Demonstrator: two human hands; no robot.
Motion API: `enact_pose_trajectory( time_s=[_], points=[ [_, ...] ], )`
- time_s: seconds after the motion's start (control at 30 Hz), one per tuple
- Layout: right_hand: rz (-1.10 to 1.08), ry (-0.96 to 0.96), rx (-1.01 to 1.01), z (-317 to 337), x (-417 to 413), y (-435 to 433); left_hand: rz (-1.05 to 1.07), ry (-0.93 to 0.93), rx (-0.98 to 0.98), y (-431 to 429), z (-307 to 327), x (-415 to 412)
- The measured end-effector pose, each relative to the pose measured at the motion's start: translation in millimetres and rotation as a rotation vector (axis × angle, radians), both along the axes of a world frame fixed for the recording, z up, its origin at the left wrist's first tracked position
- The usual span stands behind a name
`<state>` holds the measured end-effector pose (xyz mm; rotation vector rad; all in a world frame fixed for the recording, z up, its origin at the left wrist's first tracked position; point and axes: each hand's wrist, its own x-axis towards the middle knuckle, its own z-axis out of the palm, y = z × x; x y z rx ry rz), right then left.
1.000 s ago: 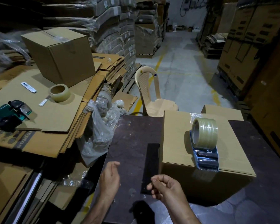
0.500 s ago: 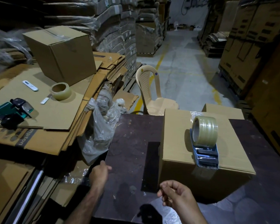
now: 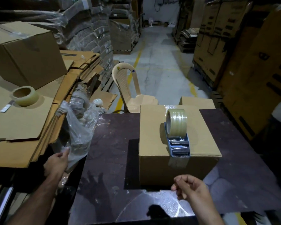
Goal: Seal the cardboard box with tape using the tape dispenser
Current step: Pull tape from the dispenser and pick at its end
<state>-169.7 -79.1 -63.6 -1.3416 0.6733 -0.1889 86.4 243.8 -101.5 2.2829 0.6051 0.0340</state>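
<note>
Plastic bag (image 3: pixel 81 127) at left hand (image 3: pixel 56 163) fingertips, grip unclear; right hand (image 3: pixel 191 187) grip curled, empty, near cardboard box (image 3: pixel 152 135).

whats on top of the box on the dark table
A blue tape dispenser holding a roll of clear tape sits on the box near its front edge. The patch of box top beneath the dispenser is covered from view.

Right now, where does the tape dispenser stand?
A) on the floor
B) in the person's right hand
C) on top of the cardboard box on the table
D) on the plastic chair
C: the tape dispenser rests on the top face of the cardboard box, near its front edge.
</note>
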Motion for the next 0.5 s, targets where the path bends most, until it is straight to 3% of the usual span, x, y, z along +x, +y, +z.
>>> enact_pose_trajectory(
  time_s=[0.1,0.23,0.37,0.5],
  points=[
    [-0.141,0.019,-0.203,-4,-2,-21,-0.167,-0.082,0.0,-31,23,-14],
    [-0.175,0.081,-0.364,-6,4,-33,-0.485,-0.343,-0.25,-107,60,-85],
    [-0.123,0.06,-0.323,3,11,-34,-0.801,-0.32,-0.383,-179,71,-152],
    [-0.112,0.047,-0.261,5,14,-34,-0.844,-0.226,-0.386,-217,58,-167]
  ],
)
